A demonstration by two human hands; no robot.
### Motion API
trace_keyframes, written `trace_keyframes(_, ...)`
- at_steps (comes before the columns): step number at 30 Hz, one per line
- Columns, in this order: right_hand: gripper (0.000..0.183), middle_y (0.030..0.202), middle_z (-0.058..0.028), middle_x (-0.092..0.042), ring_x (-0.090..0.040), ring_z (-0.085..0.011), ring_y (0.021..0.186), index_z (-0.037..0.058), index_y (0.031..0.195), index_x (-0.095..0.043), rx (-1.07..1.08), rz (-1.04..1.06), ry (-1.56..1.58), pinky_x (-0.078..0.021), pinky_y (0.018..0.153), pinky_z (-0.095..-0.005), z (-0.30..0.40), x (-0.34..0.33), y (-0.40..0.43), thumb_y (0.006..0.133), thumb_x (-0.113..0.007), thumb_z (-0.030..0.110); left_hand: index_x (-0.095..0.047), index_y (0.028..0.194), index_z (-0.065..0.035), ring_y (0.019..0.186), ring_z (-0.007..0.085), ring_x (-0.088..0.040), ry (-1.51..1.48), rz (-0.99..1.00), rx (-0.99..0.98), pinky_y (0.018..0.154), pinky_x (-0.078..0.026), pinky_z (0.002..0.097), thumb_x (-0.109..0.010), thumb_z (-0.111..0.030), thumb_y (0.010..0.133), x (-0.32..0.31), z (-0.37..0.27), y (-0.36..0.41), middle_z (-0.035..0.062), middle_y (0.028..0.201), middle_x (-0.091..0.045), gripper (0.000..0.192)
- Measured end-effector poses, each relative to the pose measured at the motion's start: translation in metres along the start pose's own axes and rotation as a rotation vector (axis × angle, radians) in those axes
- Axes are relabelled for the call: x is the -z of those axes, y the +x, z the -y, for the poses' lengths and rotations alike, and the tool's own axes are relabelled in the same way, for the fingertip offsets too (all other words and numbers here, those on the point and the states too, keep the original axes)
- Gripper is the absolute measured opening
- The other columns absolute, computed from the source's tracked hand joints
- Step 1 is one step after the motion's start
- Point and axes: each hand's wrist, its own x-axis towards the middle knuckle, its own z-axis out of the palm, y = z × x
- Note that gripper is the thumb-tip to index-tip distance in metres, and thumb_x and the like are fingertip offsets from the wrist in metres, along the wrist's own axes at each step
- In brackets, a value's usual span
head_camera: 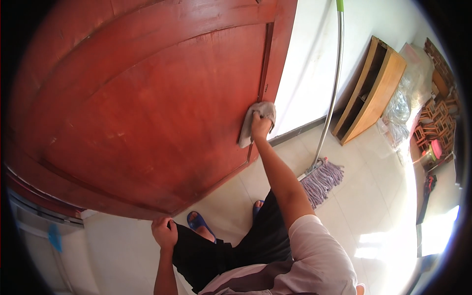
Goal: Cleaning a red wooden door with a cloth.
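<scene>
My right hand (261, 127) presses a grey-brown cloth (246, 129) against a red wooden door (177, 110). The cloth is bunched under my fingers, over the groove along the right side of the recessed panel. My left hand (165, 233) is beside the knee of my black trousers (199, 254), its fingers curled at the door's near edge. Whether those fingers grip the edge or only rest there is hard to make out.
A string mop (322, 180) with a metal pole leans on the white wall (306, 73). Behind it stand a wooden drawer-like box (376, 96), plastic bags (400, 103) and stacked wooden stools (437, 118). Blue slippers (199, 224) are on my feet, on the tiled floor (365, 184).
</scene>
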Motion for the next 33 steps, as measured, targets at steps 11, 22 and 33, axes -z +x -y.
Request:
trace_keyframes(11, 0.02, 0.099, -0.0077, -0.061, -0.058, -0.0169, 0.087, 0.0027, 0.106, -0.058, -0.463, 0.179, 0.822, -0.0502, 0.073, -0.0315, 0.049, -0.006, 0.006, 0.088, -0.05, 0.008, -0.066, 0.078, -0.0074, 0.085, 0.0319, -0.06, 0.01, -0.012, -0.005, 0.083, -0.045, 0.0422, -0.062, -0.014, 0.075, -0.009, 0.003, -0.001, 0.0099, 0.085, -0.067, 0.008)
trace_keyframes(22, 0.037, 0.123, -0.024, -0.046, -0.039, -0.0381, 0.117, 0.0023, 0.123, -0.053, 0.792, -0.018, 0.324, -0.0281, 0.103, -0.0468, 0.204, -0.001, 0.018, 0.091, -0.054, 0.021, -0.066, 0.078, -0.0078, 0.087, 0.0312, -0.059, -0.02, 0.014, 0.031, 0.083, -0.044, 0.0423, -0.062, -0.014, 0.076, 0.0, 0.003, -0.002, 0.0094, 0.085, -0.066, 0.007)
trace_keyframes(33, 0.025, 0.072, -0.0183, -0.055, -0.052, -0.0277, 0.061, -0.0037, 0.074, -0.052, -0.475, 0.22, 0.309, -0.0427, 0.057, -0.0424, -0.022, -0.049, -0.163, 0.09, -0.046, 0.013, -0.065, 0.077, -0.0068, 0.086, 0.0319, -0.06, -0.034, -0.027, 0.028, 0.083, -0.044, 0.0426, -0.061, -0.013, 0.075, 0.003, -0.006, -0.003, 0.0102, 0.083, -0.066, 0.007)
